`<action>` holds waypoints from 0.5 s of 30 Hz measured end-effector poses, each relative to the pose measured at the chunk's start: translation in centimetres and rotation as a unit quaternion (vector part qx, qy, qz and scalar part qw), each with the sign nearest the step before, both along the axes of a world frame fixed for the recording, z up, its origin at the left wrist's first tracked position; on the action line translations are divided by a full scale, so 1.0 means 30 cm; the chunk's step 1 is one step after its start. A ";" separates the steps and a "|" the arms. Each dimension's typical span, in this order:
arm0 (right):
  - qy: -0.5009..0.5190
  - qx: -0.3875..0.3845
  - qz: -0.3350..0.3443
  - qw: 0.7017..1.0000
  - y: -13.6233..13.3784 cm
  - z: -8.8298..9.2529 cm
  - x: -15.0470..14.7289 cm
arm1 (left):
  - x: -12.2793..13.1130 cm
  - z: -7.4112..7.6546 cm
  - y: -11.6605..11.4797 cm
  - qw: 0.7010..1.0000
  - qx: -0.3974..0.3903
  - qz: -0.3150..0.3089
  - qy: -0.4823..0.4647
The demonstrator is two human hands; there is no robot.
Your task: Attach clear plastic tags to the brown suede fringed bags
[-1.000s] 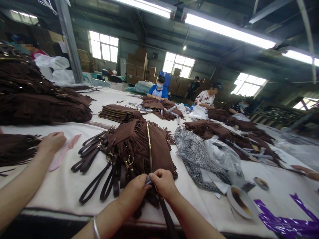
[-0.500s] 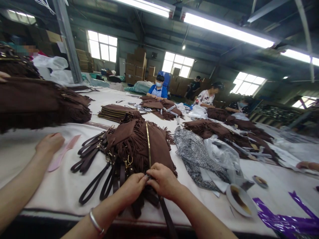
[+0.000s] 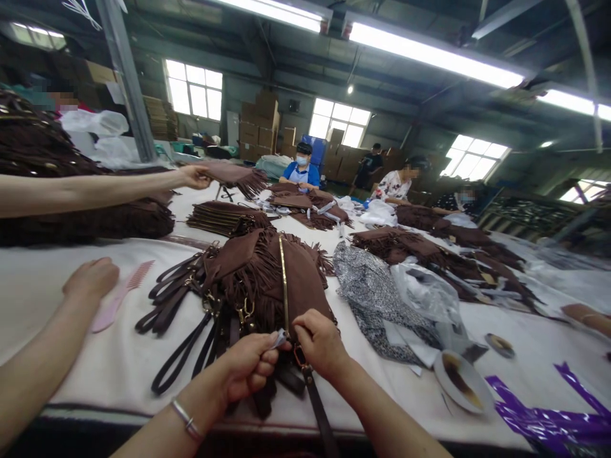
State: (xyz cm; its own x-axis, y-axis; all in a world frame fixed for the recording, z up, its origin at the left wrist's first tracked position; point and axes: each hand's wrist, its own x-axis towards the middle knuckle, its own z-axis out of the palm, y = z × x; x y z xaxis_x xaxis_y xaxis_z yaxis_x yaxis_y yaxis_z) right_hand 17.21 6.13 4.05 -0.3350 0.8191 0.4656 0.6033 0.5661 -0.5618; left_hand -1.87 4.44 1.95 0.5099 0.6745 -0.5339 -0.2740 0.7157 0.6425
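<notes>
A brown fringed bag with a gold zipper lies on top of a pile in front of me. My left hand, a silver bangle on its wrist, pinches a small grey-white wrapping piece by the zipper's near end. Close beside it, my right hand is closed at the bag's near edge; what its fingertips grip is hidden. Just below them, a metal clasp joins a dark strap that hangs over the table edge. Several wrist loops fan out to the left.
A co-worker's hand rests by a pink comb; another hand holds a brown fringed piece. On the right are grey knitted cloth, clear plastic, a tape roll and purple plastic.
My hands have parted slightly; my left has turned, exposing the grey-white piece, and the clasp now shows. At left, a co-worker's arm has reached across with a brown fringed piece.
</notes>
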 end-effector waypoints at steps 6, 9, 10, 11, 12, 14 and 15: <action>0.007 -0.065 0.026 0.998 -0.028 -0.039 -0.025 | 0.001 -0.016 0.001 1.000 -0.001 0.002 -0.018; 0.024 -0.090 0.025 0.995 -0.021 -0.046 -0.035 | 0.004 -0.012 -0.002 1.000 0.014 -0.004 -0.007; 0.033 -0.098 0.025 0.994 -0.018 -0.044 -0.037 | 0.005 -0.010 -0.003 1.000 0.020 -0.006 -0.002; 0.040 -0.105 0.026 0.993 -0.016 -0.041 -0.038 | 0.006 -0.008 -0.005 1.000 0.026 -0.007 0.006; 0.044 -0.109 0.026 0.993 -0.015 -0.036 -0.038 | 0.007 -0.005 -0.007 0.999 0.030 -0.007 0.014; 0.039 -0.105 0.028 0.993 -0.016 -0.027 -0.038 | 0.010 0.000 -0.010 0.999 0.036 -0.006 0.030; 0.029 -0.098 0.030 0.994 -0.018 -0.024 -0.038 | 0.012 0.002 -0.011 0.999 0.037 -0.004 0.036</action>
